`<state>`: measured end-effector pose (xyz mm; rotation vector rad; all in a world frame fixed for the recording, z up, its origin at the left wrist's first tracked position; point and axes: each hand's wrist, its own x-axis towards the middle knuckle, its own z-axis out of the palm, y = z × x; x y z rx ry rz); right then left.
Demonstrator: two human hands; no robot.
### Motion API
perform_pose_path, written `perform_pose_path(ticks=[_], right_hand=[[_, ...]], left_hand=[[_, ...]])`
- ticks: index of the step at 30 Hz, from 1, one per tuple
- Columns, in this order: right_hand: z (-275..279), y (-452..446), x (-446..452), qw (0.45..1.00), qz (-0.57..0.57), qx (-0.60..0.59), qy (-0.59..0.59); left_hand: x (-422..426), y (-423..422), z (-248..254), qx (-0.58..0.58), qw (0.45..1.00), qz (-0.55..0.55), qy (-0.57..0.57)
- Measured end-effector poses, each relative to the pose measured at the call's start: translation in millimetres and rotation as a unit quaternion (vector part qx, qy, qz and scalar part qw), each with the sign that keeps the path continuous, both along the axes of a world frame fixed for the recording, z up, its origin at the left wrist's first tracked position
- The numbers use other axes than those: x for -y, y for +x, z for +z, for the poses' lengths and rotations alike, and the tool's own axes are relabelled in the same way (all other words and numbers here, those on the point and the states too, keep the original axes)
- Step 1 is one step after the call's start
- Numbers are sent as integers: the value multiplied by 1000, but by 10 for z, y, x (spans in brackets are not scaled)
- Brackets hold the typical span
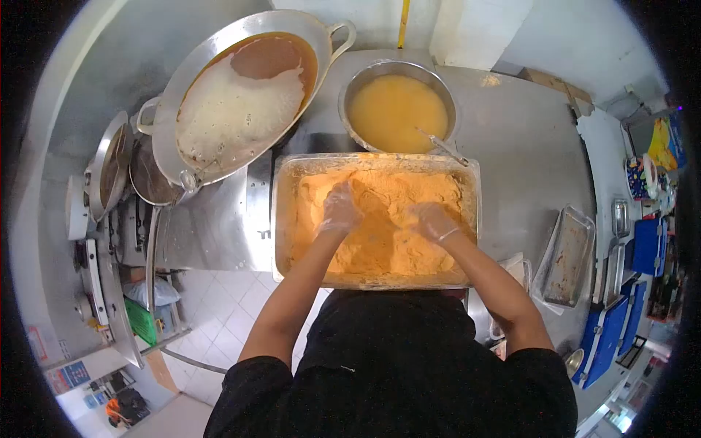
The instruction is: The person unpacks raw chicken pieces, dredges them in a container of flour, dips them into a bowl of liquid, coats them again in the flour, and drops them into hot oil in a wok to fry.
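A deep rectangular metal pan [280, 219] in front of me holds loose orange breading powder [380, 230], heaped along its sides and thinner in the middle. My left hand [341, 208], in a clear plastic glove, is at the powder left of the middle. Its fingers are loosely bent, and I see no piece in them. My right hand [432, 221], gloved too, is over the powder on the right. Its fingers reach inward, apart and slightly blurred, with nothing visible in them.
Behind the pan stands a round metal bowl [343, 102] of yellow liquid, with a metal utensil [444, 146] at its edge. A large two-handled wok [164, 117] of foaming oil is at the left. Metal trays [568, 255] and blue lids [602, 336] lie at the right.
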<state>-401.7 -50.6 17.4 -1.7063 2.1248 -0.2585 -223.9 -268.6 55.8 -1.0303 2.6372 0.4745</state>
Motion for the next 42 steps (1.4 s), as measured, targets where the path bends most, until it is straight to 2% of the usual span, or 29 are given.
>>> perform_pose_path(ticks=[1, 2, 4, 8, 10, 13, 14, 16, 17, 18, 20, 22, 23, 25, 27, 28, 30, 31, 32, 35, 37, 38, 42], right_hand=[[73, -75, -9, 998, -32, 20, -53], [175, -75, 58, 999, -39, 19, -31], [332, -27, 334, 998, -67, 11, 3], [318, 117, 651, 980, 20, -83, 180], [382, 126, 634, 965, 49, -96, 241], [631, -140, 542, 959, -55, -136, 242], [702, -190, 460, 961, -40, -180, 205], [867, -260, 368, 956, -18, -265, 124], [981, -194, 386, 960, -16, -257, 111], [1085, -89, 402, 963, -15, -249, 99], [1071, 34, 518, 977, -25, -192, 94], [775, 168, 690, 989, -50, -90, 110], [625, 241, 818, 985, -119, -35, 116], [392, 386, 1064, 957, -249, 75, 128], [370, 511, 1182, 960, -238, 99, 108], [355, 547, 1226, 962, -232, 110, 97], [-175, 510, 1235, 992, -65, 93, 55], [-372, 469, 1182, 996, 19, 83, 35], [-251, 430, 1090, 990, 43, 86, 105], [365, 290, 798, 964, 55, 95, 244], [757, 461, 466, 960, -14, 115, 255], [723, 640, 413, 963, -63, 120, 232], [417, 972, 677, 952, -188, 165, 175]], left_hand=[[-10, -108, 78, 7, 999, 23, 28], [-27, -145, 88, 16, 997, 43, 57], [0, -210, -37, 23, 998, 16, 56], [-1, -251, -259, -35, 998, -44, 37], [10, -208, -288, -11, 995, -54, 85], [-84, -99, -264, 3, 989, -59, 137], [-157, -22, -223, 4, 987, -60, 152], [-267, 194, -35, -101, 985, -21, 140], [-267, 255, 33, -152, 980, -6, 131], [-187, 305, 34, -145, 989, 1, 19], [38, 467, -89, -128, 971, 15, -203], [359, 484, -388, -46, 986, 111, -113], [514, 433, -523, -5, 985, 160, -69], [694, 272, -679, -68, 973, 215, 45], [654, 227, -652, -85, 976, 176, 98], [562, 193, -541, -71, 987, 110, 94], [476, 203, -376, -60, 989, 45, 126], [415, 252, -340, -62, 983, 48, 165], [339, 328, -341, -64, 976, 50, 204], [126, 641, -338, -125, 991, 36, 22], [112, 551, -50, -75, 981, 96, 150], [96, 503, 53, -51, 968, 124, 212], [-172, 197, -140, -17, 978, 35, 207]])
